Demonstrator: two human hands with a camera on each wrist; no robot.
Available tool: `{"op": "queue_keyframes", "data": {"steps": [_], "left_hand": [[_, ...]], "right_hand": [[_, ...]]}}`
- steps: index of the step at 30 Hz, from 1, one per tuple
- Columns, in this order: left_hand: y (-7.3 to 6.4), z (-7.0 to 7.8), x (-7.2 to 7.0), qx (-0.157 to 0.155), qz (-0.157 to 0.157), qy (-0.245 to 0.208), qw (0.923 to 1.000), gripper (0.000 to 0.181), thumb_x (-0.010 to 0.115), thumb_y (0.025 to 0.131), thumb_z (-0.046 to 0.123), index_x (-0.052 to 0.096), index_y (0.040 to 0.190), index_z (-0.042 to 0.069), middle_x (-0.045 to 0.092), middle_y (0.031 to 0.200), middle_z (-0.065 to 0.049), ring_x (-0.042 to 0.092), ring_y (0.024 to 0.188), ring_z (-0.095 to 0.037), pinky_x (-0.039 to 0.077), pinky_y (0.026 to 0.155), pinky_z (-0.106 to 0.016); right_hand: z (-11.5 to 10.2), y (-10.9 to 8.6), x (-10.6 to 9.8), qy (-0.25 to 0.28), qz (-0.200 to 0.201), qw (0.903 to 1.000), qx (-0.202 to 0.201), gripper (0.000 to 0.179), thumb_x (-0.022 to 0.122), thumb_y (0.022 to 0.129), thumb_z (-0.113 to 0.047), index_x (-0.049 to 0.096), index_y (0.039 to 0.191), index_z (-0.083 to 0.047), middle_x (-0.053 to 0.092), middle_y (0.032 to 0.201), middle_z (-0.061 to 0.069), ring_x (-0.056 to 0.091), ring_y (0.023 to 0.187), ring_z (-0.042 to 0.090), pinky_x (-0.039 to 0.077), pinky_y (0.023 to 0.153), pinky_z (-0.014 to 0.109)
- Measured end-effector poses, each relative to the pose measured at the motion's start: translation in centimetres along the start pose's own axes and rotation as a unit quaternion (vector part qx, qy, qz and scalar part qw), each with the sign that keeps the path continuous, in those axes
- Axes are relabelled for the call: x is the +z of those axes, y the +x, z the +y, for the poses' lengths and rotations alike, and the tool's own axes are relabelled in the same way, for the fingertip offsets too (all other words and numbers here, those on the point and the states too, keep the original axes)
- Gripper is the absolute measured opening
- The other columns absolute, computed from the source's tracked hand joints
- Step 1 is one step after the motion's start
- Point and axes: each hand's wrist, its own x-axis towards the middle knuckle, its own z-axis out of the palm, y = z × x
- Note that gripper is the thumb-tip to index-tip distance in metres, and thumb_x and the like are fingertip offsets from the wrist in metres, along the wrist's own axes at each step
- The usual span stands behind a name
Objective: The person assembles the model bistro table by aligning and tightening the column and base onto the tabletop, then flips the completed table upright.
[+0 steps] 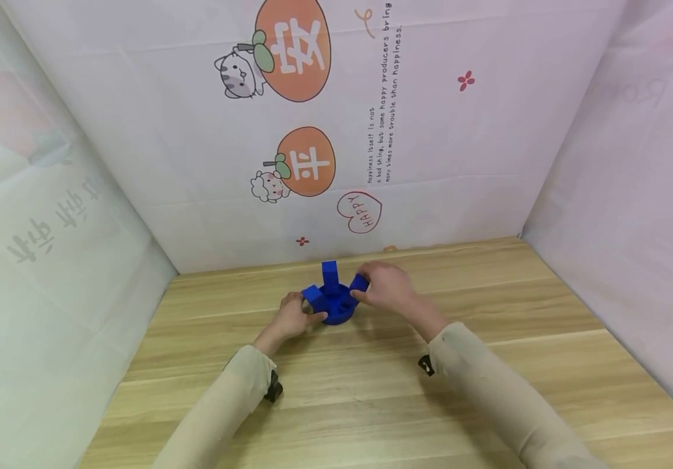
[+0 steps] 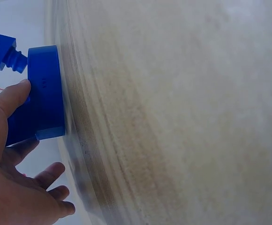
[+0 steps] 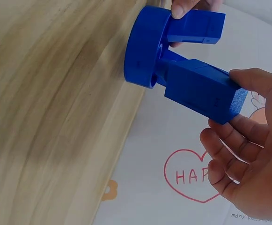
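Observation:
A blue round base (image 1: 339, 316) with a raised rim and round holes sits on the wooden table. One blue rectangular block (image 1: 330, 277) stands up at its back, and another blue block (image 1: 314, 296) leans outward at its left side. My left hand (image 1: 292, 318) grips the base at that left side, thumb on the rim. With thumb and fingers my right hand (image 1: 391, 286) pinches the outer end of a third block (image 3: 199, 89), tilted over the base's right side. This block has a ridged, screw-like end (image 2: 16, 61), which is right at the rim in the left wrist view.
The wooden tabletop (image 1: 336, 404) reaches back to a printed white cloth wall (image 1: 430, 163). Similar cloth sides stand at the left (image 1: 66, 215) and right (image 1: 635, 195). Dark wrist straps (image 1: 274, 387) show below the sleeves.

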Motion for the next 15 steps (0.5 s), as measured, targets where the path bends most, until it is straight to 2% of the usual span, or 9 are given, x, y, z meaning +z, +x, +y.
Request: {"op": "queue_keyframes", "data": {"steps": [8,15], "left_hand": [[0.1,-0.1,0.1,-0.006,0.005,0.001,1.0,0.082,0.073,0.088,0.048,0.042,0.15,0.005,0.04,0.151,-0.02,0.033,0.143,-0.039,0.035,0.116,-0.055],[0.2,-0.2,0.1,-0.002,0.004,0.003,1.0,0.078,0.073,0.089,0.046,0.044,0.149,0.006,0.042,0.15,-0.019,0.034,0.142,-0.038,0.035,0.115,-0.055]], "right_hand": [[-0.9,0.9,0.4,-0.032,-0.021,0.9992,-0.008,0.043,0.075,0.084,-0.048,0.073,0.109,-0.013,0.07,0.09,-0.002,0.059,0.074,0.013,0.048,0.063,0.029],[-1.4,1.9,1.0,-0.029,-0.018,0.9994,-0.001,0.05,0.071,0.087,-0.049,0.067,0.125,-0.016,0.075,0.109,0.004,0.07,0.089,0.019,0.058,0.078,0.039]]}}
